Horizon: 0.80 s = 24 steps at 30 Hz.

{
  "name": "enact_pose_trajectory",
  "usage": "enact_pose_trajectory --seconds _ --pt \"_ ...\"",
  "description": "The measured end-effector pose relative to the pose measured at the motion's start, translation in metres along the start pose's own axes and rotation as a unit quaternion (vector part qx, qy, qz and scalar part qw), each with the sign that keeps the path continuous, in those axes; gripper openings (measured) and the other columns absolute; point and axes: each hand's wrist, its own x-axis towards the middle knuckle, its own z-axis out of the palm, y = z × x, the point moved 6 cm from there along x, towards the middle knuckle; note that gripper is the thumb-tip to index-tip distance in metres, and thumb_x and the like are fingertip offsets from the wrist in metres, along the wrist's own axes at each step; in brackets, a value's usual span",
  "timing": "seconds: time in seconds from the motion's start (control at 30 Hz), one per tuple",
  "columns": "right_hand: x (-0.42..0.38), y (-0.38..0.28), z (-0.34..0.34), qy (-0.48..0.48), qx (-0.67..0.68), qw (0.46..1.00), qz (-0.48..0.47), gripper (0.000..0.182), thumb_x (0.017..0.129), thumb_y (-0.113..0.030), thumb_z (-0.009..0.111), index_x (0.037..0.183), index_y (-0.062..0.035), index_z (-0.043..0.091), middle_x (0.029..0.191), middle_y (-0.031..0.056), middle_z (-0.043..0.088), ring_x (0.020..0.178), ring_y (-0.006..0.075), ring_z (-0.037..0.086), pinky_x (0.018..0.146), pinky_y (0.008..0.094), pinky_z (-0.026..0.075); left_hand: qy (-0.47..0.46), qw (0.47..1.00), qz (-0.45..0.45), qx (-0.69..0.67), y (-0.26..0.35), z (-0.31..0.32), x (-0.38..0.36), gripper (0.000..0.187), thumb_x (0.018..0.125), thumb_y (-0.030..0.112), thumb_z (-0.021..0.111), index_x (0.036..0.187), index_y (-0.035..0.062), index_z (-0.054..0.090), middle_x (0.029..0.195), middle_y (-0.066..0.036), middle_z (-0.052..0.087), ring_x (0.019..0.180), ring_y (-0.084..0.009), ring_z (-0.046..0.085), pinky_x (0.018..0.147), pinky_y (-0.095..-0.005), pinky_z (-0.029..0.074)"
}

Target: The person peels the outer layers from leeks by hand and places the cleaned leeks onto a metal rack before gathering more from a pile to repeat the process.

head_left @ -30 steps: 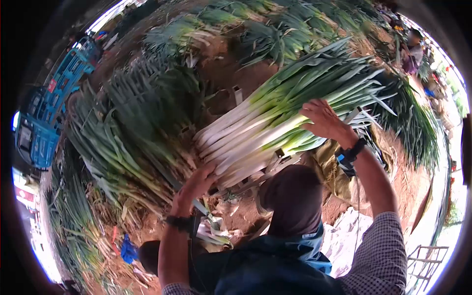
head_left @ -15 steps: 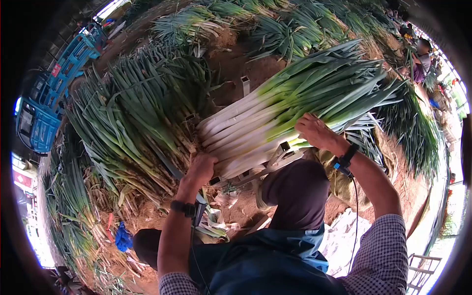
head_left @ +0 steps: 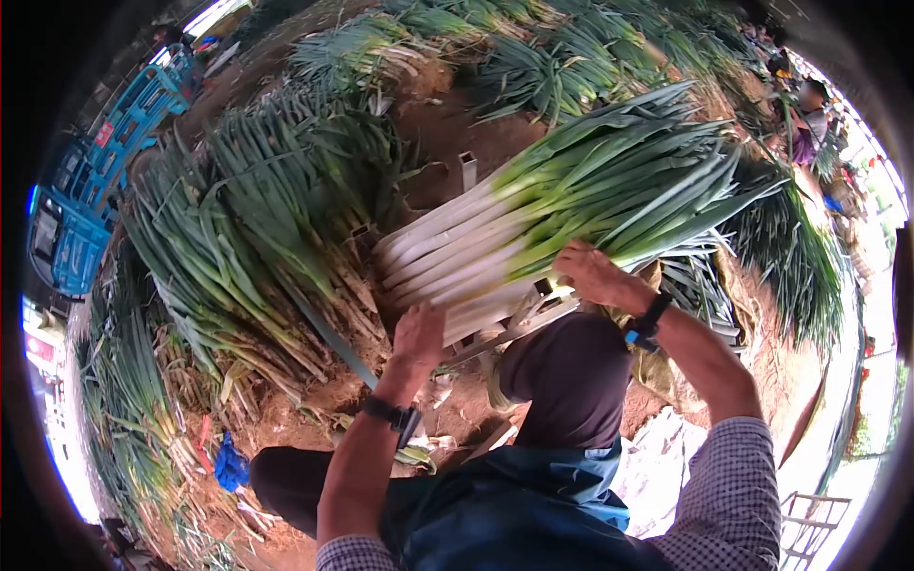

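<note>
A thick row of cleaned leeks [head_left: 471, 243] lies side by side on a metal rack [head_left: 519, 328], white shanks to the left and green leaves to the upper right. My left hand [head_left: 420, 335] is closed at the near side of the white root ends, fingers curled on the nearest leek. Further right, my right hand [head_left: 592, 274] has its fingers bent around the near leek where white turns green. My fingertips are partly hidden by the hands themselves. My knee [head_left: 576, 366] is right below the rack.
A heap of uncleaned leeks [head_left: 257, 228] lies left of the rack, with more leek bundles [head_left: 571, 71] behind. A metal post [head_left: 468, 171] sticks up at the far side. A blue cargo vehicle [head_left: 71, 238] stands at left; another person [head_left: 809, 124] is at the far right.
My left hand has moved right and slightly up along the near edge of the shanks. My right hand has shifted a little left and down. The leeks stay on the rack.
</note>
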Motion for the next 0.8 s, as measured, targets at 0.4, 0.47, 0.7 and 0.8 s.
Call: enact_pose_trajectory --seconds 0.4,0.47,0.7,0.8 --pt "-0.048 -0.016 -0.086 0.22 -0.151 0.963 0.033 0.027 0.075 -0.016 0.075 0.098 -0.0044 0.068 0.112 0.0112 0.063 0.109 0.0273 0.058 0.1 0.0424 0.046 -0.046 0.997 0.046 -0.033 0.004 0.015 0.005 0.021 0.088 0.015 0.061 0.106 0.0071 0.067 0.102 -0.017 0.063 0.104 -0.0371 0.06 0.09 -0.0472 0.049" --pt "-0.078 -0.015 -0.094 0.329 -0.079 0.93 0.145 0.026 0.076 -0.013 0.076 0.099 -0.003 0.068 0.111 0.0116 0.065 0.105 0.0278 0.06 0.094 0.0423 0.049 -0.002 0.997 0.08 0.0 -0.005 0.024 -0.006 0.023 0.088 0.016 0.061 0.109 0.0079 0.067 0.104 -0.017 0.064 0.104 -0.0371 0.06 0.09 -0.0475 0.049" --pt "-0.193 0.1 -0.032 0.424 0.339 0.671 0.504 0.047 0.099 -0.041 0.056 0.083 0.0036 0.056 0.065 0.0159 0.062 0.058 0.0274 0.064 0.056 0.0388 0.05 0.083 0.99 0.106 -0.04 -0.024 0.046 -0.006 0.026 0.087 0.021 0.066 0.111 0.0088 0.067 0.105 -0.018 0.064 0.103 -0.0367 0.061 0.089 -0.0477 0.049" --pt "-0.156 0.129 -0.046 0.44 0.312 0.655 0.529 0.056 0.1 -0.047 0.051 0.078 0.0049 0.053 0.064 0.0212 0.061 0.056 0.0319 0.065 0.056 0.0416 0.051 -0.006 0.996 0.068 -0.064 -0.023 0.04 0.003 0.022 0.087 0.021 0.067 0.104 0.0065 0.069 0.102 -0.019 0.065 0.102 -0.0374 0.061 0.089 -0.0485 0.049"
